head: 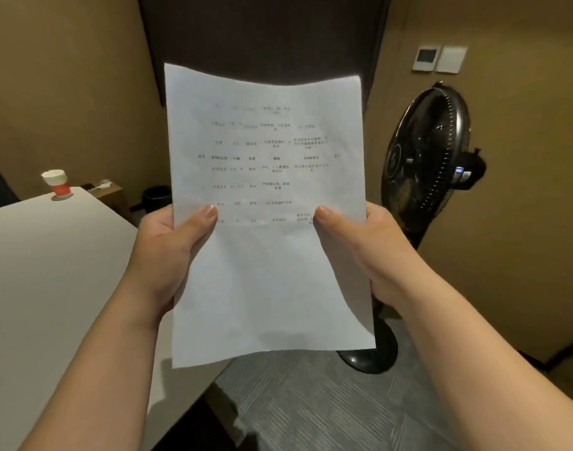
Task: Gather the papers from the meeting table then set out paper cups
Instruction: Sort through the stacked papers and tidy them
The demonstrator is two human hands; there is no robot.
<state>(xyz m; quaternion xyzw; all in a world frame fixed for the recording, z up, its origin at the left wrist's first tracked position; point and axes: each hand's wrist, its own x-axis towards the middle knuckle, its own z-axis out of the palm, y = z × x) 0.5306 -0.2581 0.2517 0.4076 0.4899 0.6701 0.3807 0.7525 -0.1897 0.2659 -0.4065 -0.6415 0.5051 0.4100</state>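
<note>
We hold the white printed paper sheets [265,255] upright in the air, off the white meeting table's [44,271] right edge. Left hand [168,249] pinches the left margin, thumb on front, fingers hidden behind. Right hand [359,249] pinches the right margin likewise. Faint rows of black text, slightly bowed. Red-and-white paper cups [56,183] stacked at the table's far corner.

Papers [265,206] held centre between left hand [168,245] and right hand [359,249]; worktop [51,271] left with cup [56,183] on far corner; fan [425,148] behind right.
</note>
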